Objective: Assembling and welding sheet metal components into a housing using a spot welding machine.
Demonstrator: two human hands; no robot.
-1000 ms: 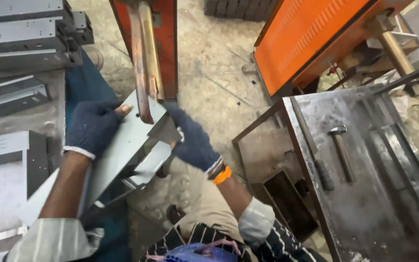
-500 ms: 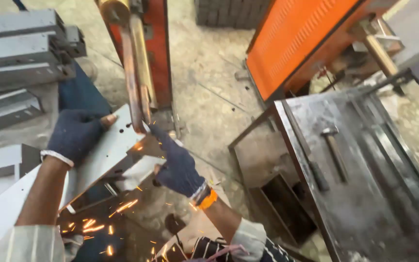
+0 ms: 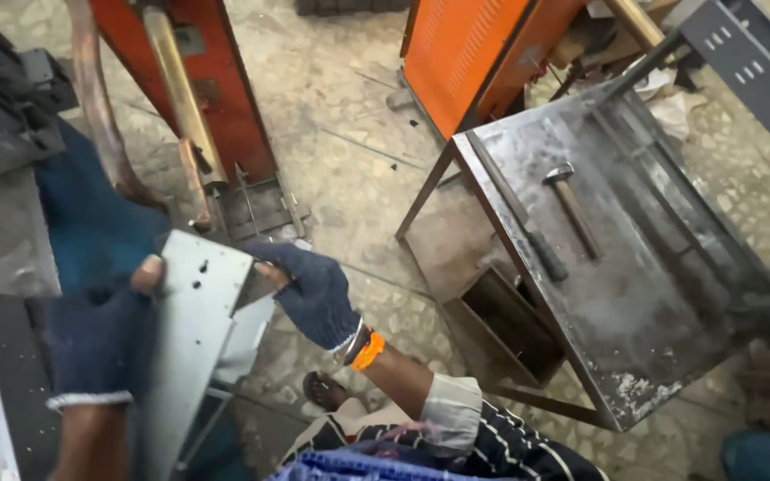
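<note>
- Both hands wear dark blue knitted gloves with the fingertips cut off, and both are closed on one thing.
- That thing is a flat grey metal sheet part with small holes and bent edges (image 3: 191,330). It is held up in the air, tilted, low on the left side of the view, above the stone floor (image 3: 349,134).
- The left hand (image 3: 100,334) grips the left edge of the sheet, with a bare fingertip showing at the top.
- The right hand (image 3: 309,289) grips the right edge near the top. An orange band (image 3: 368,350) sits on that wrist, next to a striped sleeve.
- Just behind the sheet stands a red metal machine frame (image 3: 225,98) with a long brass-coloured rod (image 3: 176,89) running down its front.
- A foot in a sandal (image 3: 324,389) rests on the floor below the right hand.
- To the right, well apart from the hands, is a grey steel worktop (image 3: 617,303). A hammer with a metal head (image 3: 570,203) lies on it.
- An orange metal cabinet (image 3: 465,53) stands behind the worktop.
- More grey metal parts (image 3: 2,98) are stacked at the left edge.
</note>
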